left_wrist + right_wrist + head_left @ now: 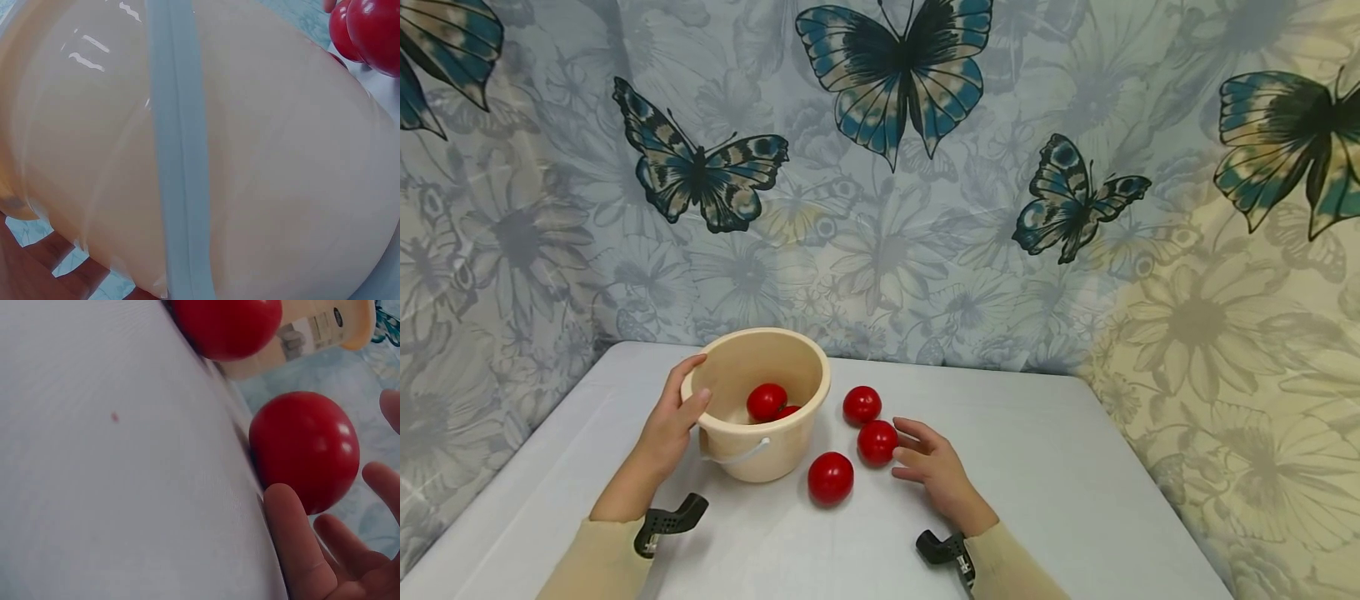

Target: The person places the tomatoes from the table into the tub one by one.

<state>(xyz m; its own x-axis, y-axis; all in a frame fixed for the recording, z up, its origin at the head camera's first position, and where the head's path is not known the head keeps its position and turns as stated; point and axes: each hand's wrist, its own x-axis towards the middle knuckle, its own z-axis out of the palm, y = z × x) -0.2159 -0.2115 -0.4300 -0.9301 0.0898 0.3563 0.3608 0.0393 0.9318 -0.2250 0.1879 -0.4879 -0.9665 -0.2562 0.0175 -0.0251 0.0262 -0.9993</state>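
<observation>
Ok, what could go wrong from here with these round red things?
The right hand might bump the middle loose red thing into the far one close behind it, sending either rolling across the table. The left hand grips only one side of the bucket, so a hard pull could tip it.

3 tomatoes (pixel 877 442) between right fingers (pixel 919 431) and bucket (pixel 786 450)

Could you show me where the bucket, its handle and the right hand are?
Bucket (pixel 781 457): head view, on its outer wall.
Handle (pixel 183 150): left wrist view, midway along its strip.
Right hand (pixel 942 473): head view, back of the hand.
</observation>
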